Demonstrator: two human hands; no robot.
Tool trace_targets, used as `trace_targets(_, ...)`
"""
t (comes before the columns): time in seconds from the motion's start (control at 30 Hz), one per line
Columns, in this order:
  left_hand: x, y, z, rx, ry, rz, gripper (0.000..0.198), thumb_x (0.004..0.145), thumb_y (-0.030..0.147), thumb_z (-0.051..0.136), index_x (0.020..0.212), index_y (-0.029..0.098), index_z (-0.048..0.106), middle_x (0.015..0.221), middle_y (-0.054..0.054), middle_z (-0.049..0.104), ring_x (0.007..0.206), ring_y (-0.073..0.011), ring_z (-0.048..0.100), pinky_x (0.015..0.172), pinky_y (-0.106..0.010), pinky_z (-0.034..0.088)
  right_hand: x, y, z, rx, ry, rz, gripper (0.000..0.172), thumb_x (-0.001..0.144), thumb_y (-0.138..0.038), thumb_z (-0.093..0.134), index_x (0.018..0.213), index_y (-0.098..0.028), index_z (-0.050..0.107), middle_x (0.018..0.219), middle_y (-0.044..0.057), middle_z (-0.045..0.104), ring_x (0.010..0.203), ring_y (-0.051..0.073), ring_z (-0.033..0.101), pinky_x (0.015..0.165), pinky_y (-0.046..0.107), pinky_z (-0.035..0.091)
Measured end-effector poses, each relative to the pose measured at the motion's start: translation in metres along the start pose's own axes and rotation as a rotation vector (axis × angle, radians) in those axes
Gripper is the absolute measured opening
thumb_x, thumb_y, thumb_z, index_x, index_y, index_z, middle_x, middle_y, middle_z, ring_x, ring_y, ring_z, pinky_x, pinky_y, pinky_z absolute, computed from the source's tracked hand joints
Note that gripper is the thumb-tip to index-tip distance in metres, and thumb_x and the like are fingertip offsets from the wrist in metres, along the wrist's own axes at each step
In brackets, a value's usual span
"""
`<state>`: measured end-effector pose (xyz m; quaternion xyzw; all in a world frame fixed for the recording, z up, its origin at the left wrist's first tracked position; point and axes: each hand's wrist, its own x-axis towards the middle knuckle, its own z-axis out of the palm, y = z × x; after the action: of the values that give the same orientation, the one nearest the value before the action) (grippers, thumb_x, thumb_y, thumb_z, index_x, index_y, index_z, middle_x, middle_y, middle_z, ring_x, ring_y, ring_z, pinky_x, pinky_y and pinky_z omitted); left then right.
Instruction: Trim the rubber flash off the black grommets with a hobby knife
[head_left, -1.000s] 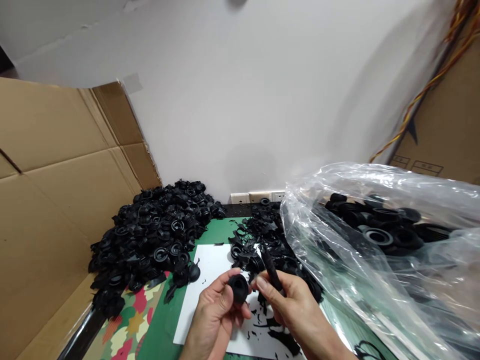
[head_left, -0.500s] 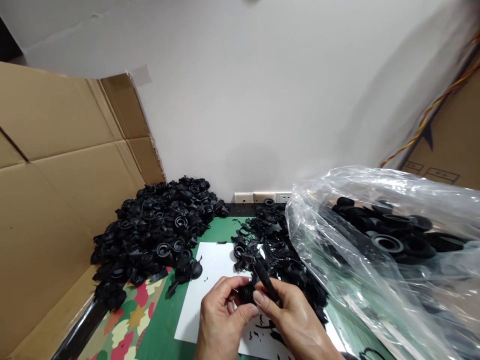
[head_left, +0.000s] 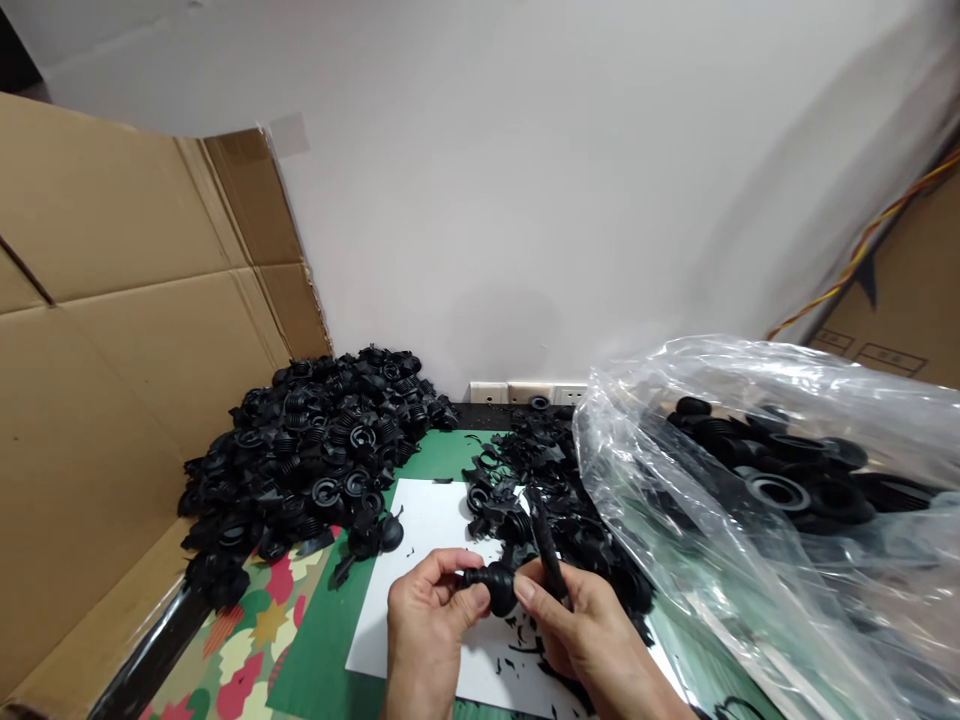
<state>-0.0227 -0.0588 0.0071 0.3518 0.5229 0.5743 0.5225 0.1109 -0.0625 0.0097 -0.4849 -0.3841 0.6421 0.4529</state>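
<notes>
My left hand pinches a small black rubber bellows part between thumb and fingers, above the white sheet. My right hand is closed round a thin black tool whose upper end sticks up and away from me; its fingertips touch the rubber part. Black rubber trimmings lie scattered on the sheet under both hands.
A big heap of black rubber parts lies at the left against a cardboard wall. A smaller pile of scraps sits behind the hands. A clear plastic bag holding more parts fills the right. Green mat underneath.
The rubber part has been turned in my left hand, from open end facing me to sideways. Both hands stayed close together over the sheet; the view shifted slightly.
</notes>
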Motion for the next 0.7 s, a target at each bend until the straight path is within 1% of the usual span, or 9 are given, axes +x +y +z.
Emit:
trace_targets(0.2,0.000,0.003,-0.002,0.009,-0.071,-0.024,0.017,0.054,0.012,0.075,0.071,0.014,0.072,0.054,-0.001,0.066,0.051,-0.0116,0.055,0.052,-0.020,0.043,0.005,0.006,-0.005,-0.001,-0.075,0.000,0.042,0.063,-0.057,0.066,0.063,-0.018,0.052,0.045,-0.012,0.019,0.039,0.005,0.012,0.040,0.022,0.014)
trace_targets(0.3,0.002,0.001,-0.003,0.032,-0.093,0.022,0.018,0.055,0.011,0.074,0.072,0.015,0.072,0.060,-0.002,0.067,0.055,-0.0132,0.056,0.055,-0.021,0.045,0.007,0.009,-0.006,-0.024,-0.101,0.007,0.042,0.064,-0.058,0.065,0.065,-0.018,0.054,0.045,-0.012,0.018,0.038,0.005,0.013,0.039,0.022,0.013)
trace_targets(0.37,0.003,0.001,-0.004,0.057,-0.095,0.067,0.017,0.055,0.009,0.073,0.071,0.016,0.072,0.064,-0.001,0.067,0.057,-0.0140,0.057,0.056,-0.022,0.046,0.007,0.011,-0.005,-0.036,-0.088,-0.006,0.040,0.066,-0.056,0.065,0.066,-0.017,0.056,0.045,-0.012,0.020,0.038,0.005,0.013,0.039,0.022,0.014)
trace_targets(0.43,0.003,0.002,-0.003,0.094,-0.083,0.121,0.017,0.054,0.006,0.071,0.068,0.017,0.073,0.068,-0.001,0.067,0.061,-0.0154,0.058,0.058,-0.023,0.046,0.006,0.011,-0.004,-0.063,-0.047,-0.035,0.036,0.067,-0.052,0.065,0.066,-0.016,0.058,0.046,-0.011,0.024,0.039,0.005,0.015,0.039,0.022,0.015)
trace_targets(0.47,0.003,0.002,-0.003,0.119,-0.073,0.149,0.018,0.054,0.005,0.070,0.066,0.018,0.073,0.070,-0.002,0.067,0.064,-0.0163,0.059,0.059,-0.023,0.047,0.005,0.011,-0.003,-0.084,-0.011,-0.062,0.035,0.067,-0.050,0.065,0.066,-0.016,0.059,0.046,-0.010,0.028,0.039,0.006,0.018,0.039,0.022,0.017)
trace_targets(0.53,0.002,0.004,-0.002,0.175,-0.053,0.186,0.019,0.054,0.003,0.068,0.063,0.018,0.073,0.070,-0.002,0.067,0.065,-0.0170,0.059,0.060,-0.023,0.046,0.003,0.008,-0.005,-0.128,0.086,-0.129,0.034,0.067,-0.049,0.066,0.068,-0.015,0.062,0.050,-0.007,0.038,0.042,0.008,0.029,0.040,0.021,0.023)
trace_targets(0.6,0.001,0.006,-0.002,0.219,-0.044,0.187,0.019,0.054,0.002,0.066,0.062,0.018,0.072,0.069,-0.001,0.066,0.063,-0.0164,0.058,0.058,-0.023,0.046,-0.002,0.002,-0.009,-0.144,0.186,-0.181,0.036,0.067,-0.051,0.065,0.074,-0.016,0.065,0.057,-0.003,0.049,0.050,0.012,0.041,0.045,0.021,0.031)
trace_targets(0.7,0.000,0.006,-0.002,0.241,-0.057,0.177,0.018,0.054,0.003,0.064,0.061,0.018,0.071,0.067,-0.001,0.064,0.060,-0.0150,0.056,0.055,-0.022,0.044,-0.011,-0.012,-0.019,-0.140,0.277,-0.241,0.041,0.068,-0.056,0.062,0.081,-0.018,0.068,0.070,0.003,0.060,0.063,0.017,0.051,0.054,0.024,0.041)
